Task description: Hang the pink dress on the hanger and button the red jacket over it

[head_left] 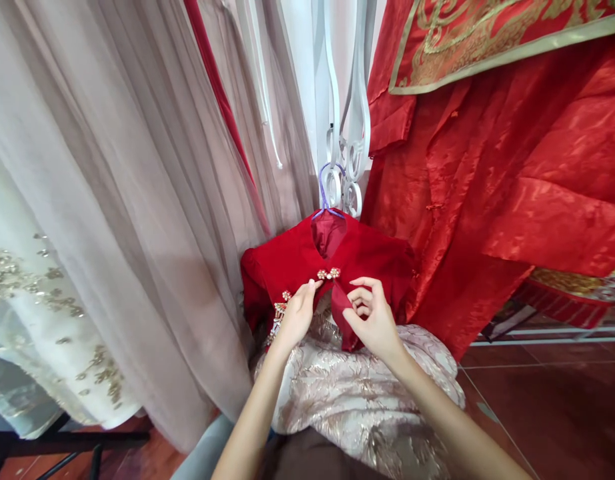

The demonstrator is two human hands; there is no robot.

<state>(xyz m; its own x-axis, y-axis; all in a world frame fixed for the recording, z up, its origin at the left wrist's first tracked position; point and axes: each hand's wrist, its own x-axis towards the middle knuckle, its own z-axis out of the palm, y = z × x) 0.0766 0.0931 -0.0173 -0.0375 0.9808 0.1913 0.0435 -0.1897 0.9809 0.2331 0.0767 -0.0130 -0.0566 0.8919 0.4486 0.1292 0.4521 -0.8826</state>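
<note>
A red velvet jacket (292, 250) hangs in front of me on a purple hanger (323, 193). A jewelled flower-shaped clasp (329, 274) is fastened below its neckline. My left hand (297, 315) grips the left front edge just under the clasp, thumb on top and the other fingers partly hidden. Beaded trim (276, 320) shows beside that hand. My right hand (371, 317) pinches the right front edge, which is folded back so the smooth dark-red lining (340, 303) shows. Beneath the jacket bulges a pale pink-and-gold brocade fabric (332, 387).
White scrolled metalwork (353, 160) carries the hanger. Sheer beige drapery (152, 200) hangs on the left, with a white gold-embroidered garment (47, 313) beyond it. Red satin garments (487, 167) hang on the right above a reddish tiled floor (562, 400).
</note>
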